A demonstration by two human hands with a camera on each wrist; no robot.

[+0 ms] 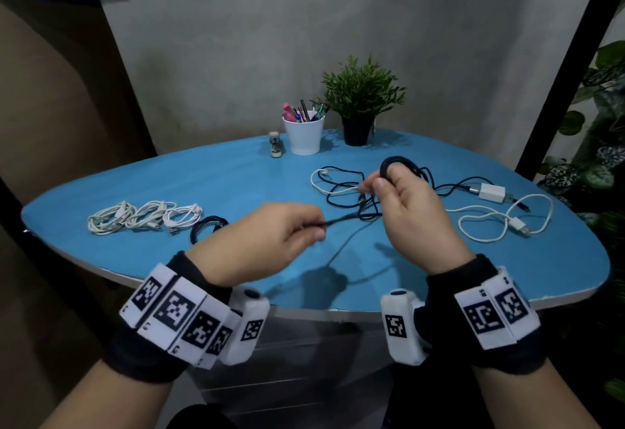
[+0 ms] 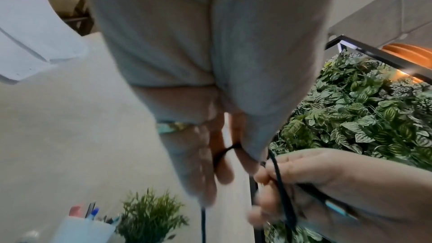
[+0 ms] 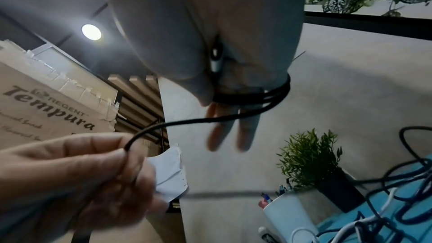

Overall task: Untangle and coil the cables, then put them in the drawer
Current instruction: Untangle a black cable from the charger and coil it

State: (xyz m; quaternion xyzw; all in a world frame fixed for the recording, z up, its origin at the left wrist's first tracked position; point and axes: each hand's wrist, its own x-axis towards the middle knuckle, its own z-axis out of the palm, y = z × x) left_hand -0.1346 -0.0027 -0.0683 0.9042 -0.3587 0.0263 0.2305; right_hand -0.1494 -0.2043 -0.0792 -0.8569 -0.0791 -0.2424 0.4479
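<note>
Right hand has the black cable wound in round loops about its fingers, thumb pressing the coil in place above the blue surface. Left hand pinches the free tail, feeding it across. Best play here, I'd say: keep light, even tension and lay each turn beside the last, so the thin, limp cord doesn't twist. Four finished coils, three white and one black, sit to the left; a loose tangle of black and white leads waits behind.
</note>
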